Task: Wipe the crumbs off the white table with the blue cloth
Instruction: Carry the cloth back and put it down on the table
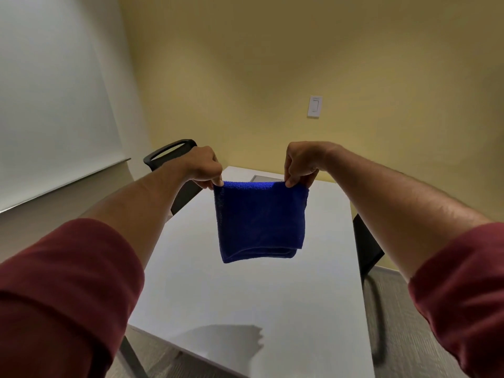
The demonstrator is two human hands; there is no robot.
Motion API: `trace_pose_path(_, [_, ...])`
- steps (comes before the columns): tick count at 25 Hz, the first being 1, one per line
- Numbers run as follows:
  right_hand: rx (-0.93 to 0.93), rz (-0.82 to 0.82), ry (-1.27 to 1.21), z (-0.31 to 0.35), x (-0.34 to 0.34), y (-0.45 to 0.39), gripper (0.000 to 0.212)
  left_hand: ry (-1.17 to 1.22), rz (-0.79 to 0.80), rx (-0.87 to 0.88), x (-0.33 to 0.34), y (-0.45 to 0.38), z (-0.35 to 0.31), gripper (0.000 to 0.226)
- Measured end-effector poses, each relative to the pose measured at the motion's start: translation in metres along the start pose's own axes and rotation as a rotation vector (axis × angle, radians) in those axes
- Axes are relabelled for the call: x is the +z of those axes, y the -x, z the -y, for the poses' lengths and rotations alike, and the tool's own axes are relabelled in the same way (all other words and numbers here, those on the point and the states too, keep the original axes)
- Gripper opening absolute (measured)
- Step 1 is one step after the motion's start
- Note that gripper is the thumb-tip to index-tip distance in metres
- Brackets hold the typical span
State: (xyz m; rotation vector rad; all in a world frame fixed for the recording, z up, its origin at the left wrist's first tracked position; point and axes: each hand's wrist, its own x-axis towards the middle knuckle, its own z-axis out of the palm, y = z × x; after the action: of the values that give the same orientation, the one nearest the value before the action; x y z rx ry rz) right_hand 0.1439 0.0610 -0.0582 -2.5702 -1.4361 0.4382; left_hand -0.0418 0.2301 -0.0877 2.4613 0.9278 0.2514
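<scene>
Dim, warm room light with soft shadows and a strong wide-angle bend.

The light comes from overhead and falls evenly; the yellow wall (272, 64) fades to darker patches toward the corners. My white table (245, 296) reads pale grey, with no glare, and carries one soft-edged shadow (231, 336) near its close edge. The blue cloth (260, 222) is deep and dark, its weave barely showing. My sleeves (62, 296) at the near corners look stretched and slightly smeared, and straight lines bow at the edges.
</scene>
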Motion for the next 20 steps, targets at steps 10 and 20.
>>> trace_pose_path(10, [0.028,-0.016,-0.062,0.115,0.014,-0.057,0.006,-0.027,-0.004,0.036,-0.078,-0.040,0.108,0.006])
trace_pose_path(20, [0.043,0.003,-0.104,0.174,0.034,-0.133,0.007,-0.027,0.007,0.013,-0.108,-0.088,0.186,0.006])
